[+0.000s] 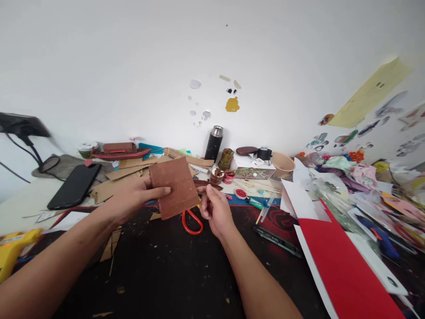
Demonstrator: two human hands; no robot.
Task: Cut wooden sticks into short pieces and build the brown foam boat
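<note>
A flat brown square panel is held up over the dark mat, tilted slightly. My left hand grips its left side, the thumb lying across the front face. At the panel's right edge is my right hand, its fingers curled together in a pinch around something too small to make out. A thin dark brown piece shows just behind my right fingertips. Below the panel, the orange-red handle loop of a tool rests on the mat, the rest of it hidden.
Cardboard scraps, a black flask and small paint pots line the back. A black phone lies left. To the right are a box cutter, red sheet and piled craft materials. A yellow tool sits at far left.
</note>
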